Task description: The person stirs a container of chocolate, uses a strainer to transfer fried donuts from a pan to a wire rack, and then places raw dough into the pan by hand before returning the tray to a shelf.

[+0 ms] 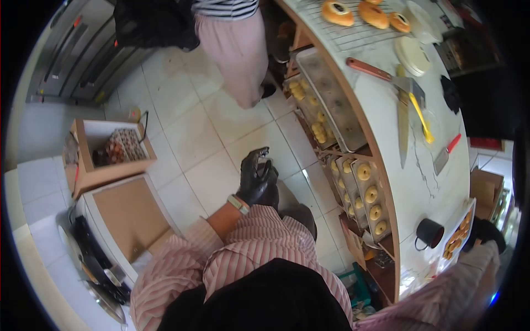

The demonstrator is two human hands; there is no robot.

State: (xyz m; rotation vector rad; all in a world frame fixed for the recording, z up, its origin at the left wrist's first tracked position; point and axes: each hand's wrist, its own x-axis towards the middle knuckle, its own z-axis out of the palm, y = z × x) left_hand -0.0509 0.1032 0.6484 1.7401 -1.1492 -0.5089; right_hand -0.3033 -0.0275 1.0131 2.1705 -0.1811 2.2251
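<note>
Pastry tray (470, 206), holding browned pastries (456, 243), lies on the marble counter (419, 182) at lower right. A dark mug (429, 233) stands just beside it, towards the counter's wooden edge. The wearer's black-gloved right hand (488, 234) is at the tray's far side; I cannot tell whether its fingers are open, closed or touching it. The gloved left hand (256, 179) hangs over tiled floor (207, 138), well apart from the counter edge, fingers curled; whether they grip anything is unclear. Floor runs between a box (118, 172) at left and shelved dough rings (370, 194) at right; another person (237, 52) stands at its top end.
</note>
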